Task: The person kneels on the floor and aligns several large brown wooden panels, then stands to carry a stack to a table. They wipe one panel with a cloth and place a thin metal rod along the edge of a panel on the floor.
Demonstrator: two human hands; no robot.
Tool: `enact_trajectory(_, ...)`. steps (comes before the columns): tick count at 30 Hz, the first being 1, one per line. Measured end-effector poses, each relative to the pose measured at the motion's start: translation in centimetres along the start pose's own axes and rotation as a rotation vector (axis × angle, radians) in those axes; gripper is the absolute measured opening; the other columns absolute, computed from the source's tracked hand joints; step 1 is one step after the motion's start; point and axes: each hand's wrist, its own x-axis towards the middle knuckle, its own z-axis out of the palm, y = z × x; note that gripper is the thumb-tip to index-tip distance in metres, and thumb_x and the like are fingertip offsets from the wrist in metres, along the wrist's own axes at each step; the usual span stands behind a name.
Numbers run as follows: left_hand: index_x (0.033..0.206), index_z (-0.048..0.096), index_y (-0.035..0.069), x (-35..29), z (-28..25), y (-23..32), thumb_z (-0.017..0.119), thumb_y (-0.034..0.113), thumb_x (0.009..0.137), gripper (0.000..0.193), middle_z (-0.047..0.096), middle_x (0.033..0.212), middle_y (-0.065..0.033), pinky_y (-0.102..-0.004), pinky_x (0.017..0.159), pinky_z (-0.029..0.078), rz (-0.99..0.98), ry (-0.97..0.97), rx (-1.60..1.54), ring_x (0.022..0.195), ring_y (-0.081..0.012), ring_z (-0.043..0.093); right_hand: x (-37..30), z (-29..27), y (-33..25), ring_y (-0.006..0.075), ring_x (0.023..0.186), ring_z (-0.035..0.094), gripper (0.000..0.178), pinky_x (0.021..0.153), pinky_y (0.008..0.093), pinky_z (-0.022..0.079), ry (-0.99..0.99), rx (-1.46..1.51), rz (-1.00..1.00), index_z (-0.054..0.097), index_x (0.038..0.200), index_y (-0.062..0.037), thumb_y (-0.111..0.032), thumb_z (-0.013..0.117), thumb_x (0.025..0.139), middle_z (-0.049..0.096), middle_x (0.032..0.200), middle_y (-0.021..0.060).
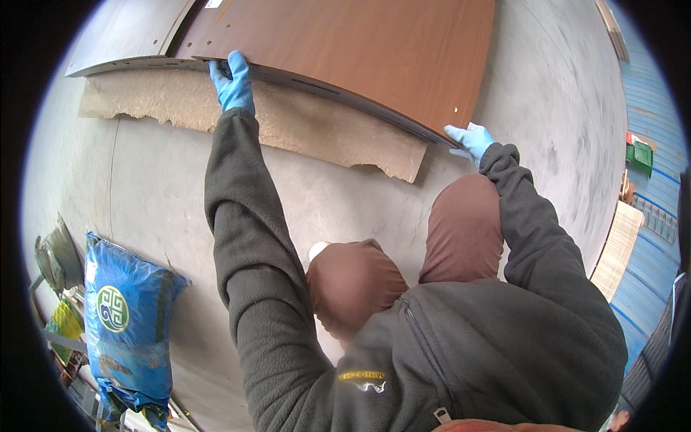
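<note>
A large brown wooden panel (345, 50) spans the top of the head view, its near edge toward me. My left hand (234, 86), in a light blue glove, grips that edge near the panel's left end, with the thumb on top and some fingers hidden. At the near right corner my right hand (475, 142), gloved the same way, closes on the panel's edge. Slots show along the narrow near side. Beneath lies a torn sheet of brown cardboard (317, 133), partly covered by the panel.
Another panel (122, 36) lies beside the brown one at the upper left. A stuffed blue bag (129, 317) stands at the lower left on the grey floor (180, 173). On the right are a wooden board (617, 248), a green bin (639, 157) and a blue corrugated surface (651, 93).
</note>
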Motion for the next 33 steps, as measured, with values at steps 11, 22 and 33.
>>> enact_trajectory(11, 0.164, 0.024, 0.003, 0.9, -0.1, -1.6, 0.075, 0.048, 0.096, 0.096, 0.05, 0.155, -0.0146, -0.0408, 0.121, 0.036, 0.103, -0.006, -0.016, 0.14, -0.027, 0.049, -5.1, 2.8, -5.7, 0.0537, 0.135, 0.05, 0.123, 0.11, 0.0524, 0.048, 0.243, -1.455, -0.444, 0.013, 0.164, 0.0049, -0.055, 0.083, 0.083, 0.027, 0.156, 0.0449)
enact_trajectory(22, 0.167, 0.018, 0.002, 0.7, 0.3, -1.4, 0.066, 0.059, 0.097, 0.102, 0.039, 0.163, -0.0218, -0.0422, 0.123, 0.036, 0.135, -0.031, 0.14, 0.147, -0.0341, 0.044, -3.5, 4.5, -4.6, 0.0571, 0.124, 0.055, 0.106, 0.101, 0.0532, 0.054, 0.289, -1.628, -0.458, 0.02, 0.163, 0.0068, -0.048, 0.076, 0.092, 0.027, 0.15, 0.0482)
enact_trajectory(33, 0.168, 0.017, 0.003, 0.6, 0.6, -1.3, 0.06, 0.06, 0.1, 0.099, 0.025, 0.17, -0.0249, -0.0434, 0.127, 0.03, 0.164, 0.015, 0.213, 0.154, -0.04, 0.033, -4.1, 5.3, -5.2, 0.06, 0.127, 0.052, 0.105, 0.106, 0.0535, 0.051, 0.287, -1.605, -0.416, 0.019, 0.16, 0.0138, -0.042, 0.077, 0.091, 0.025, 0.15, 0.0503)
